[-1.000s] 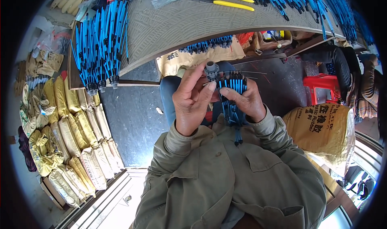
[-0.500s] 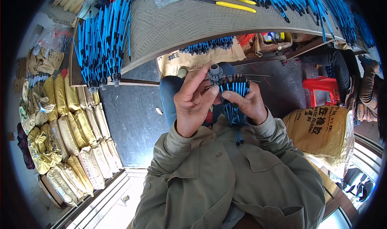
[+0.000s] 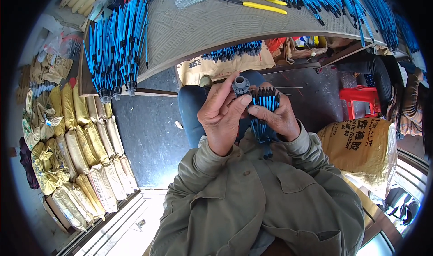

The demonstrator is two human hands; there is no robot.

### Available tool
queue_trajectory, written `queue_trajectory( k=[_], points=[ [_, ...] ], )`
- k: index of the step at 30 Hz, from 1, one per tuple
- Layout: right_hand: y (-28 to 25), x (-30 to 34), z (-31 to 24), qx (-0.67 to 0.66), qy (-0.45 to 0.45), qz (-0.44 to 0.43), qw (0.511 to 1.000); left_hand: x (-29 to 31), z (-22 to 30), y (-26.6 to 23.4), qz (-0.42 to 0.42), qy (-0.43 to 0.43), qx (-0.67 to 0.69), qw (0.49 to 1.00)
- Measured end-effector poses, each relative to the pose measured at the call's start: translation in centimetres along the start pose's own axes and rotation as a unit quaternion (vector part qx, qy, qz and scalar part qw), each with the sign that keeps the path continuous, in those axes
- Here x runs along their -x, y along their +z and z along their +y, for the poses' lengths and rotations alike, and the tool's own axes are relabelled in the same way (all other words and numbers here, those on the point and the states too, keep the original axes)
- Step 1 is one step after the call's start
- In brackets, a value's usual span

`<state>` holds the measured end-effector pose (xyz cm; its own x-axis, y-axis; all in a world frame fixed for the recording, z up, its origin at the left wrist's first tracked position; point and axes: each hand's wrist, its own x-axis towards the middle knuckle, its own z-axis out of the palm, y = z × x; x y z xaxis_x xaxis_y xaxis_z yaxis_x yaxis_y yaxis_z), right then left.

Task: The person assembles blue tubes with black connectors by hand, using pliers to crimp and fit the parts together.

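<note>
Overhead view of a workshop: dark floor, with yellow-tan sacks stacked in rows along its left side and one printed sack standing at its right beside a red plastic stool. Curved workbench across the top, covered in woven matting; blue-and-black ribs fanned in a bundle over its left edge, more blue ribs spread toward its far right corner, yellow-handled pliers near its far edge, all laid out flat, probably for ready picking. Olive jacket filling the lower centre, forearms raised in front of the chest, well below the bench's near edge. Right hand clenched around a short bundle of blue ribs, black tips fanned upward, apparently to keep them aligned. Left hand pinching a small grey ring-shaped hub between thumb and fingertips, touching the rib tips, seemingly so both can be brought together. Thin wire projecting right from the hub.
</note>
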<state>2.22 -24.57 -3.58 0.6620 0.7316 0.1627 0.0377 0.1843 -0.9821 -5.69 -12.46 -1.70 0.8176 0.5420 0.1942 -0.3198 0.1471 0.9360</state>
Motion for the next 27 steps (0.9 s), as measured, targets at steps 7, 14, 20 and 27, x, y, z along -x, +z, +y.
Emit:
queue_trajectory(
  k=[7,14,20,27],
  points=[
    [0.0,-0.3,-0.4,0.019,0.015,-0.011,1.0,0.3,-0.9,-0.2,0.024,0.012,0.001,1.0],
    [0.8,-1.1,1.2,-0.137,-0.226,0.104,0.959,0.3,-0.8,-0.6,-0.004,0.052,-0.042,0.998],
    [0.4,-1.0,1.8,-0.075,-0.261,0.121,0.955,0.4,-0.5,-0.9,-0.001,0.055,-0.026,0.998],
    [0.3,-0.8,1.4,-0.002,-0.238,0.112,0.965,0.2,-0.5,-1.2,0.005,0.053,-0.02,0.998]
  ],
)
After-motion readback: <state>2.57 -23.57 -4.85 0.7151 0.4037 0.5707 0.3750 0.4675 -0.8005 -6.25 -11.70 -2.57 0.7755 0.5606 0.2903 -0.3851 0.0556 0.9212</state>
